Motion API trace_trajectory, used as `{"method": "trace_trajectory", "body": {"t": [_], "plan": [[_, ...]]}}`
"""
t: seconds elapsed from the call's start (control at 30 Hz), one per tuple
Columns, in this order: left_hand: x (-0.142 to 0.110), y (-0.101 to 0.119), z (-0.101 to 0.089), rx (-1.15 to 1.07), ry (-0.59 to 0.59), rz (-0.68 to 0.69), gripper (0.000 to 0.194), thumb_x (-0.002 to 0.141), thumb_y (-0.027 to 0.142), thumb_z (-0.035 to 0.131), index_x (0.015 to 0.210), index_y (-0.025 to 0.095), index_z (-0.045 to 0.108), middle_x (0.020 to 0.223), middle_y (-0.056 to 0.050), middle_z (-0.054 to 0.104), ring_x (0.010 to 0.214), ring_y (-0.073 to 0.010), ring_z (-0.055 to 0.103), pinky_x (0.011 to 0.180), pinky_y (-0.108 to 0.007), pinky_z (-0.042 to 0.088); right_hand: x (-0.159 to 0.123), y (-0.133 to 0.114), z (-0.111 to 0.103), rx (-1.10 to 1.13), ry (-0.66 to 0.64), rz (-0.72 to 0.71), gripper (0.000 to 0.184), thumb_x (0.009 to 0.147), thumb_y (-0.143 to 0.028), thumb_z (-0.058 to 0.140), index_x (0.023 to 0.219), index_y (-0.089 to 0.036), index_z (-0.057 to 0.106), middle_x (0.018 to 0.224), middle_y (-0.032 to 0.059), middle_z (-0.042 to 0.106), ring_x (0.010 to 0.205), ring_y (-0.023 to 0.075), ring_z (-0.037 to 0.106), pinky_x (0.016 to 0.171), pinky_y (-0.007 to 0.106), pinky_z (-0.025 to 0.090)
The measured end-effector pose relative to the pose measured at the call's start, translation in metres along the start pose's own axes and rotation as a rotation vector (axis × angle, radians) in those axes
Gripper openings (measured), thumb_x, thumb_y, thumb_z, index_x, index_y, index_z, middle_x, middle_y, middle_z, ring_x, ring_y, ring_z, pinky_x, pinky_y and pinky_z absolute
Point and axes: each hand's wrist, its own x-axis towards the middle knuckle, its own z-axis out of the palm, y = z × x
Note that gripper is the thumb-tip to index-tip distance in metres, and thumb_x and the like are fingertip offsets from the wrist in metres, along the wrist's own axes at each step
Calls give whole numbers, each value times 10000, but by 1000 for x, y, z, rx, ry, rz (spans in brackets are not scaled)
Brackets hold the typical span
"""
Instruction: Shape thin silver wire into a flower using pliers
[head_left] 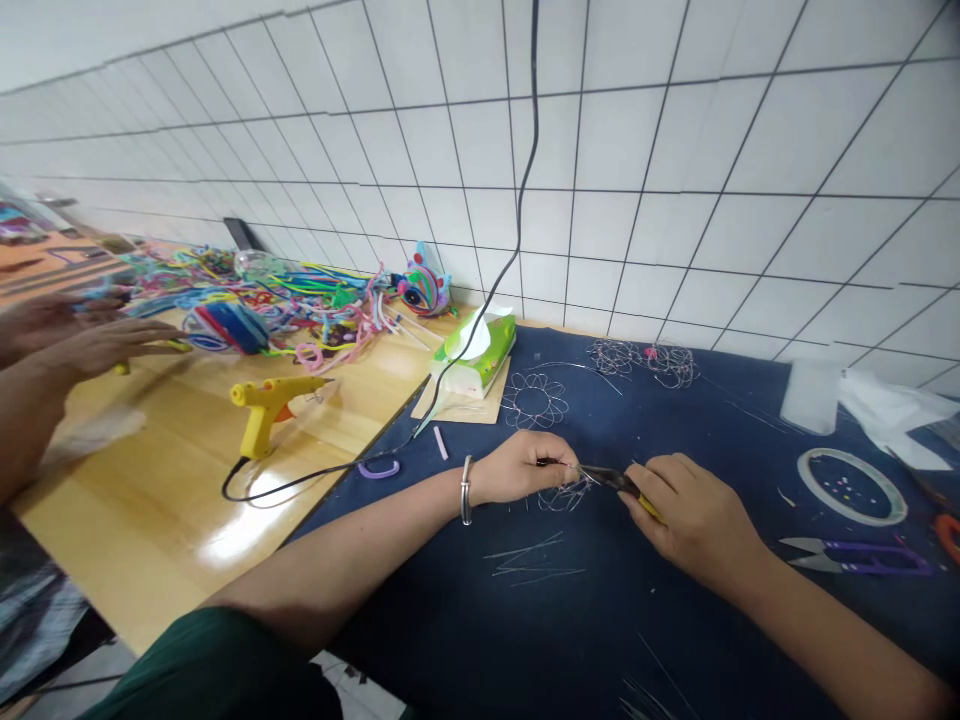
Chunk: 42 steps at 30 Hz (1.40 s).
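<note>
My left hand [525, 466], with a silver bangle at the wrist, pinches a thin looped wire piece [564, 495] above the dark blue cloth. Fingers of my right hand [686, 510] are wrapped round pliers [613, 478] with yellow handles. The jaws of the pliers meet the wire at my left fingertips; whether they grip it is too small to tell. Several loose straight wires [534, 560] lie on the cloth just below my hands. Behind my left hand rests a flower-shaped wire ring [535, 400].
A yellow glue gun [262, 410] lies on the wooden table at left, near a co-worker's hands [112, 340]. A tissue pack [480, 355] stands by the tiled wall. At right are purple snips [862, 556], a white ring [851, 487] and wire coils [645, 362] farther back.
</note>
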Motion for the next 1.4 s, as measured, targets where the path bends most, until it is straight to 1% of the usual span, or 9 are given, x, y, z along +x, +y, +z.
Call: {"method": "trace_trajectory", "body": {"t": [0.2,0.33,0.43,0.57,0.73,0.93,1.1,1.23,1.4], "plan": [[1,1,0,4,22,2,185,826,247,509,773,102,612,706,-21,563,658,-85,507,632,-189,406,-3,0,8,83,36,6,193,840,-263,475,961,-158,584,770,49,589,747,138,555,670,246,425],[0,-1,1,-29,27,2,192,816,263,525,769,105,623,698,-20,562,654,-84,506,630,-187,402,-6,-2,12,227,-25,73,202,854,-272,457,984,-172,576,776,36,597,701,116,555,671,235,447],[0,-4,2,-96,21,-25,195,804,276,540,761,103,621,695,-17,555,646,-82,499,621,-187,396,-7,-4,12,318,-85,128,212,864,-286,441,989,-181,576,755,23,590,659,103,545,639,225,452],[-1,-8,5,-236,14,-96,194,791,278,557,754,93,605,657,-4,526,602,-72,464,572,-182,368,-6,-6,10,356,-90,139,214,867,-289,431,983,-181,575,761,23,588,666,106,545,650,232,456],[-2,-8,8,-322,14,-116,210,786,282,561,725,84,591,630,2,514,580,-64,445,561,-181,351,-6,-7,10,312,-61,117,203,859,-272,443,984,-173,569,778,35,581,709,121,545,690,253,453],[-2,-8,7,-306,15,-112,217,778,292,565,720,86,600,626,-3,528,578,-69,457,562,-182,357,-7,-6,10,234,-41,111,223,836,-293,478,994,-164,568,825,53,574,778,146,546,704,269,444],[-3,-7,6,-305,34,-92,209,774,287,565,723,88,604,634,-7,529,584,-73,465,568,-180,371,-7,-5,8,165,-13,101,228,821,-298,494,979,-157,578,820,63,566,778,157,541,698,275,432],[-2,-8,5,-276,49,-82,202,784,275,548,731,88,603,647,-11,530,589,-75,465,571,-179,376,-6,-8,4,131,-19,76,201,820,-285,494,946,-159,587,802,59,554,766,157,523,698,282,419],[-3,-8,6,-156,72,-48,192,797,257,527,734,94,606,660,-14,540,600,-78,479,580,-178,385,-4,-12,-1,18,-24,69,209,819,-288,495,943,-154,596,785,60,542,743,162,495,698,298,403]]}}
